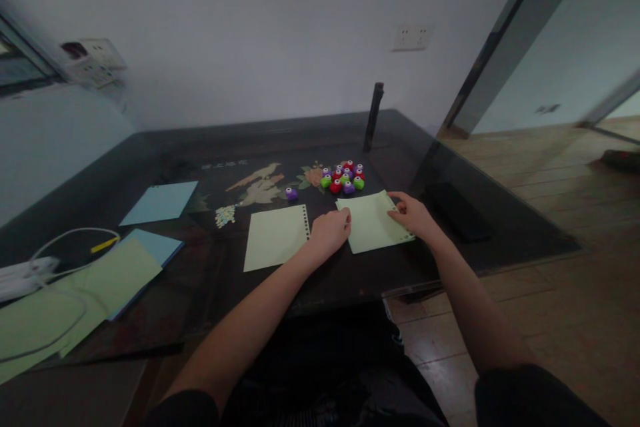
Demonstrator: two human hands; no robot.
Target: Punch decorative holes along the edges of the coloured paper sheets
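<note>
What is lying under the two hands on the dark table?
A pale green paper sheet lies under the left hand and right hand. The parts of the sheet beneath them are hidden.

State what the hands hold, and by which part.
Both hands are on the right green sheet: the left hand at its left edge, the right hand at its punched right edge. It lies flat on the table, not lifted.
</note>
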